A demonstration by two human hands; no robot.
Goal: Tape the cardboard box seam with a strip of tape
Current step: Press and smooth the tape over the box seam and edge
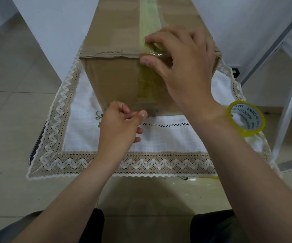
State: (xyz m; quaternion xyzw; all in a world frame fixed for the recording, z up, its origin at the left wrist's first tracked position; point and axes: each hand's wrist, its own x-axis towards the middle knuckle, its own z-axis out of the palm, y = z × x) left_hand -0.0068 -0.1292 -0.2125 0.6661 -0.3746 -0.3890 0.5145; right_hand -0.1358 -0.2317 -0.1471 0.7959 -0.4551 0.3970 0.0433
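A brown cardboard box (113, 41) stands on a lace-edged cloth. A yellowish strip of tape (148, 20) runs along its top seam and down the near face. My right hand (182, 55) rests over the near top edge, with thumb and forefinger pinching a crumpled, lifted part of the tape at that edge. My left hand (122, 123) is low at the foot of the near face, fingers curled, the thumb pressed against the box near the tape's lower end. A roll of yellow tape (246, 118) sits on the cloth to the right, beside my right wrist.
The white cloth with a beige lace border (141, 163) covers a small table. White metal frame legs (289, 106) stand at the right. A white wall lies behind the box and tiled floor to the left. My knees show at the bottom edge.
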